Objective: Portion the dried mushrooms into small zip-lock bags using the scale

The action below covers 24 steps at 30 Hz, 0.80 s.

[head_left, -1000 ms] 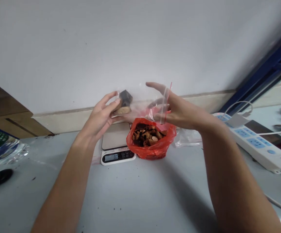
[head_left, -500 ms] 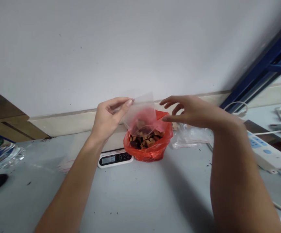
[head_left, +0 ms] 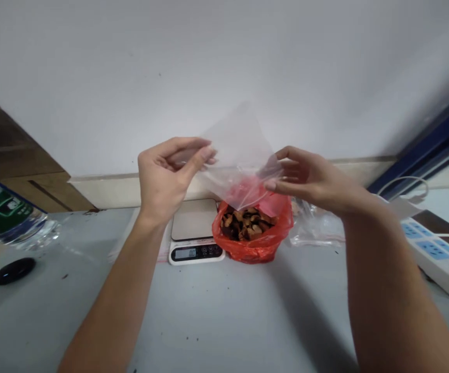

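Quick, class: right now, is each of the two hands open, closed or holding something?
Left hand: closed, holding the clear plastic bag.
Right hand: loosely curled at the bag's edge; whether it grips cannot be told.

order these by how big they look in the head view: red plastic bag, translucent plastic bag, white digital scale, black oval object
Red plastic bag and translucent plastic bag: too alike to rank, and they overlap
White digital scale
Black oval object
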Each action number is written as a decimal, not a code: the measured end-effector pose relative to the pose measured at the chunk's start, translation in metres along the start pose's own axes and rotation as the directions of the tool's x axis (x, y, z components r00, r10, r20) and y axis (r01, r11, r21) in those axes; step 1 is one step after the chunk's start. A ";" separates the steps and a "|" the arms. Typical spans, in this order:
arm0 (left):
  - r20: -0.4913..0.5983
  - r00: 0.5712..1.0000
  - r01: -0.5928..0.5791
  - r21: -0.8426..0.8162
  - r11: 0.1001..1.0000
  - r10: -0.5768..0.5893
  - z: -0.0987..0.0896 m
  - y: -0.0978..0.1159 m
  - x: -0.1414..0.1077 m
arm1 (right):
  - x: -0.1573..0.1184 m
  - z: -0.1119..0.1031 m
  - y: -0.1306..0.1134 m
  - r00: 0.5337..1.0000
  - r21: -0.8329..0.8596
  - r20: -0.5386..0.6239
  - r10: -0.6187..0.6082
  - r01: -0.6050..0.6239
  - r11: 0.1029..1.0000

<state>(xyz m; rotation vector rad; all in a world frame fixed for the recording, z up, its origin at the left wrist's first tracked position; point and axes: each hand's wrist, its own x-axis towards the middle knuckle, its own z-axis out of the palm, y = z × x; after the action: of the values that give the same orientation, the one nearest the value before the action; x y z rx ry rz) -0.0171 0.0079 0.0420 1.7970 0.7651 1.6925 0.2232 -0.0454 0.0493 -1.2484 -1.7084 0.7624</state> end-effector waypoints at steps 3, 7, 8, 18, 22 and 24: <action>-0.030 0.997 0.075 -0.069 0.995 -0.077 -0.016 -0.005 0.007 | 0.003 0.014 0.003 0.997 0.091 0.033 0.068 -0.071 0.993; 0.111 0.972 0.218 -0.118 0.969 -0.205 -0.056 -0.007 0.013 | 0.012 0.045 0.004 0.995 0.274 -0.038 0.095 -0.081 0.958; 0.136 0.964 0.239 -0.084 0.967 -0.227 -0.069 -0.006 0.013 | 0.015 0.054 0.003 0.994 0.319 -0.058 0.090 -0.067 0.945; -0.095 0.658 0.640 0.593 0.489 -0.747 -0.217 -0.022 -0.005 | 0.033 0.184 -0.040 0.891 -0.426 -0.069 -0.449 0.381 0.821; -0.091 0.575 0.686 0.596 0.418 -0.813 -0.231 -0.032 -0.012 | 0.026 0.243 -0.055 0.801 -0.619 0.570 -0.182 0.564 0.546; -0.017 0.592 0.631 0.631 0.451 -0.805 -0.226 -0.035 -0.011 | 0.022 0.262 -0.055 0.714 -0.570 0.698 -0.048 0.595 0.566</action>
<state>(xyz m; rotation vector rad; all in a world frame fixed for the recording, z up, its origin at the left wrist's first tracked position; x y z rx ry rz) -0.2446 0.0260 0.0224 1.5975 1.7597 0.5946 -0.0377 -0.0382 -0.0129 -1.1510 -2.9600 0.1269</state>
